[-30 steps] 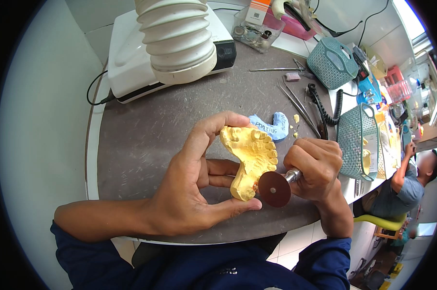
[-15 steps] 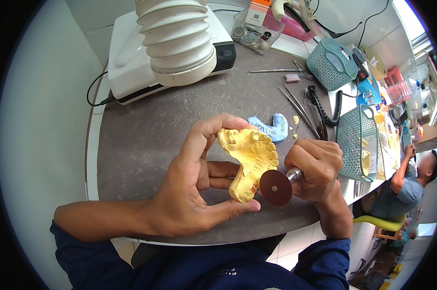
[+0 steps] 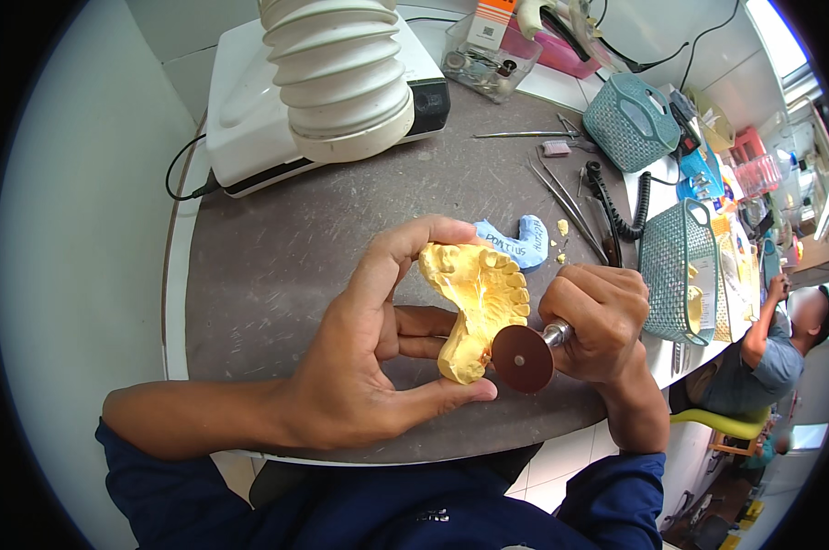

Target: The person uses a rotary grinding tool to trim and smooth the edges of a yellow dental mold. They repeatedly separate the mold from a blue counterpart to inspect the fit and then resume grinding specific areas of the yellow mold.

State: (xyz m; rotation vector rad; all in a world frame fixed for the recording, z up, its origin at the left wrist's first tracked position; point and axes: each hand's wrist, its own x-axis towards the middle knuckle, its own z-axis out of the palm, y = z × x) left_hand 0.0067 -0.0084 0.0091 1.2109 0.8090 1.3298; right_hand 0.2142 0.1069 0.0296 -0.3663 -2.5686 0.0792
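A yellow plaster dental cast (image 3: 483,298) with an arch of teeth is held upright in my left hand (image 3: 350,339), the thumb at its lower end and the fingers at its top and behind. My right hand (image 3: 598,316) is wrapped round a metal rotary handpiece (image 3: 556,332). On the handpiece's tip sits a dark red-brown cutting disc (image 3: 523,358), right beside the cast's lower right edge; whether they touch I cannot tell. A small reddish mark shows on the cast there. Behind the cast lies a blue horseshoe-shaped piece (image 3: 525,243) with handwriting, partly hidden by my left fingers.
A white ribbed suction hose (image 3: 341,82) hangs over a white machine (image 3: 240,119) at the back left. Tweezers (image 3: 570,206), yellow crumbs (image 3: 562,226) and a coiled black cord (image 3: 635,215) lie right of centre. Two teal baskets (image 3: 630,124) line the right; a co-worker (image 3: 754,357) sits beyond.
The cast in my left hand has shifted slightly to the right and turned a little. My right hand and the disc have hardly moved.
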